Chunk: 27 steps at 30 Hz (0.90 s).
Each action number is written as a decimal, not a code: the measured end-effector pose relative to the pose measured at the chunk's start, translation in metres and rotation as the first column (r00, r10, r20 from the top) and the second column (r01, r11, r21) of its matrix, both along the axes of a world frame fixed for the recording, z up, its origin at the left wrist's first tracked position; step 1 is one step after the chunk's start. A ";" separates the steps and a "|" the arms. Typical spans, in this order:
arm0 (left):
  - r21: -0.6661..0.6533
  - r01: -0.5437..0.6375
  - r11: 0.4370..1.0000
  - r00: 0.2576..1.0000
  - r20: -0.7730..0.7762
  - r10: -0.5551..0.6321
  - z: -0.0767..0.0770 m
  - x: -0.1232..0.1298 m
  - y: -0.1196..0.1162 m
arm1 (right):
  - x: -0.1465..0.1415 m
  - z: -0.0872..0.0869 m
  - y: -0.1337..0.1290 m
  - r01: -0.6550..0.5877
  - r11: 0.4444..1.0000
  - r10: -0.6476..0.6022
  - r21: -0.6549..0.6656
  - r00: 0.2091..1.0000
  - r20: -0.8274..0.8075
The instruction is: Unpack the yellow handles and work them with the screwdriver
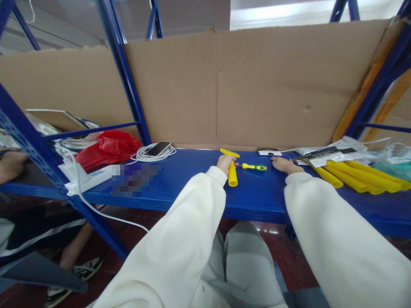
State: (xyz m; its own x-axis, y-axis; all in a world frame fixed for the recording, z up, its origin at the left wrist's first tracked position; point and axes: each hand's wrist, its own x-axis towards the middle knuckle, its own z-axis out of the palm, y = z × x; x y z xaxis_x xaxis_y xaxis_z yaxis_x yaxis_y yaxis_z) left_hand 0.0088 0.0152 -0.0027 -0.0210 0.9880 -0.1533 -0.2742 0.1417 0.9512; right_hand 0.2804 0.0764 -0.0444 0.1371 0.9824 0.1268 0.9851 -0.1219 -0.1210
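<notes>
Sleeves, left hand holding yellow tube, near shelf edge

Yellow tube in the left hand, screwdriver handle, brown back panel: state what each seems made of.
Yellow tube: probably plastic or foam; smooth, evenly coloured.
Screwdriver handle: likely moulded plastic, two-tone yellow and green.
Brown back panel: apparently cardboard; matte, with a vertical crease and dents.
</notes>
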 end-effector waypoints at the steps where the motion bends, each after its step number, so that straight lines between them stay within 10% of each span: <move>1: 0.000 -0.002 1.000 1.000 0.000 0.002 0.000 0.000 0.000 | 0.000 0.000 0.000 -0.003 1.000 0.003 -0.001 1.000 -0.005; 12: 0.104 0.002 0.995 0.985 -0.173 0.016 0.000 0.001 -0.003 | -0.011 0.012 -0.008 0.020 0.995 -0.011 0.099 0.995 -0.094; 21: 0.260 -0.028 0.965 0.878 -0.455 0.148 -0.018 -0.007 0.013 | -0.054 0.040 -0.037 -0.433 0.894 0.445 0.117 0.889 -0.108; 27: 0.258 0.004 0.966 0.842 -0.521 0.136 -0.023 -0.012 0.020 | -0.074 0.032 -0.043 -0.438 0.898 0.438 0.036 0.899 -0.003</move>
